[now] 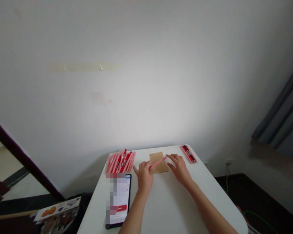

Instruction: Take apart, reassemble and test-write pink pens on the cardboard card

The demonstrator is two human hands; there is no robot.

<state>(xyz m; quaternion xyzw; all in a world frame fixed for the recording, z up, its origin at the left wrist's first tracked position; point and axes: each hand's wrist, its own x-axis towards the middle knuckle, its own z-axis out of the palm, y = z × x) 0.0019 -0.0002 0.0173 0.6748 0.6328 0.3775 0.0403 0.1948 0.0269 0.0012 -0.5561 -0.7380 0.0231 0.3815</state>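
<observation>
My left hand point(145, 175) is closed on one end of a slim pink pen point(159, 162), its thumb sticking out to the left. The pen slants up to the right above a brown piece of paper or card point(162, 169) on the table. At the pen's far end is my right hand point(179, 168), thumb and fingers apart; whether the index fingertip touches the pen I cannot tell. Left of my left hand lies a pile of pink and red pens point(120, 162). Several pink, red and black pens point(189, 154) lie side by side beyond my right hand.
A phone point(119, 201) with a lit, partly blurred screen lies on the white table point(168, 208), left of my left forearm. The table's back edge meets the wall point(156, 81). A box point(57, 208) sits low at left; a grey curtain point(280, 120) hangs at right.
</observation>
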